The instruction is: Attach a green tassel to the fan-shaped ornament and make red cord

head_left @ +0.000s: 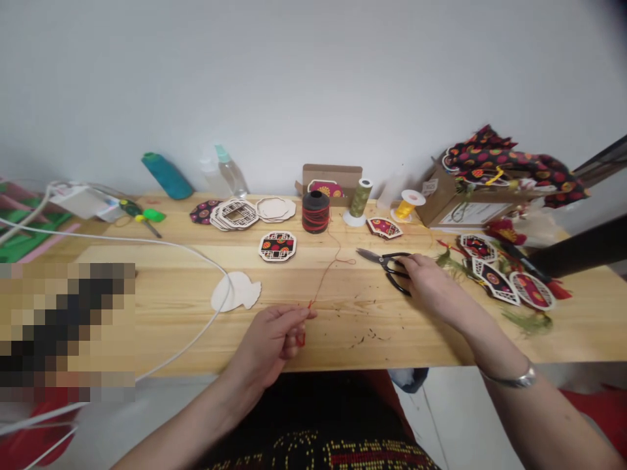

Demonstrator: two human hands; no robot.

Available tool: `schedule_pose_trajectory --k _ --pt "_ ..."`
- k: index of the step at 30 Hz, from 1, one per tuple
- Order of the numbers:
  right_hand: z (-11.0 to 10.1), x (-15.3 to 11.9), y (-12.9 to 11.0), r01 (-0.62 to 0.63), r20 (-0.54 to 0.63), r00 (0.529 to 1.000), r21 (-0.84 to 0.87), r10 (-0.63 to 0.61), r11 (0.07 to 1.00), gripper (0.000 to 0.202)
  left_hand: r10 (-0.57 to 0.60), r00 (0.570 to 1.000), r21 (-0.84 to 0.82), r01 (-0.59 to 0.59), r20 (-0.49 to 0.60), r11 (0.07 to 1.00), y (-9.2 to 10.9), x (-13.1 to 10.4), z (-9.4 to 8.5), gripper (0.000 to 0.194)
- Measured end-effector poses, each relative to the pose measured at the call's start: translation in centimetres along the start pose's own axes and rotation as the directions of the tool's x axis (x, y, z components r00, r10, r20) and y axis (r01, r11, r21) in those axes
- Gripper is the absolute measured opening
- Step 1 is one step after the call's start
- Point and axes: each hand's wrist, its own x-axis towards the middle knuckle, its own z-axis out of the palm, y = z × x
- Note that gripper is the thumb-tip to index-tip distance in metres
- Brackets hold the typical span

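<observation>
My left hand (274,336) is closed in a pinch on a red thread (321,284) near the table's front edge. A small red loop hangs below its fingers. From the fingertips the thread runs loosely back towards a black cone of dark red thread (316,214). To the right, my right hand (431,284) has its fingers around the black handles of a pair of scissors (375,256). The blades lie low over the wood and point left, close to the thread. A white fish-shaped piece (234,292) lies left of my left hand.
Fretwork pieces (235,214) and a patterned octagonal piece (277,247) lie farther back. A green thread spool (361,199), a yellow ribbon spool (409,205) and a cardboard box (465,202) stand along the wall. Finished ornaments (531,290) lie right. A white cable (196,248) crosses the left side.
</observation>
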Motion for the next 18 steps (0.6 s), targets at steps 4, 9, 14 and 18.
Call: schedule_pose_trajectory --k 4,9,14,18 --pt "-1.1 -0.7 -0.2 -0.088 0.045 0.995 -0.034 0.089 0.996 0.026 0.038 0.998 0.043 -0.036 -0.041 0.998 -0.1 0.1 0.3 0.022" --pt "-2.7 -3.0 -1.3 -0.092 0.037 0.996 0.341 0.084 0.936 0.018 0.069 0.997 0.089 -0.066 -0.039 0.994 -0.1 0.2 0.4 0.023" --pt "-3.5 -4.9 -4.6 -0.071 0.128 0.991 0.744 -0.038 0.665 0.027 0.08 0.997 0.111 -0.078 -0.012 0.991 -0.1 0.1 0.6 0.026" --pt "-3.7 -5.4 -6.8 -0.108 0.267 0.955 0.723 -0.131 0.682 0.025 0.111 0.994 0.099 -0.112 0.015 0.989 -0.1 -0.1 0.7 0.025"
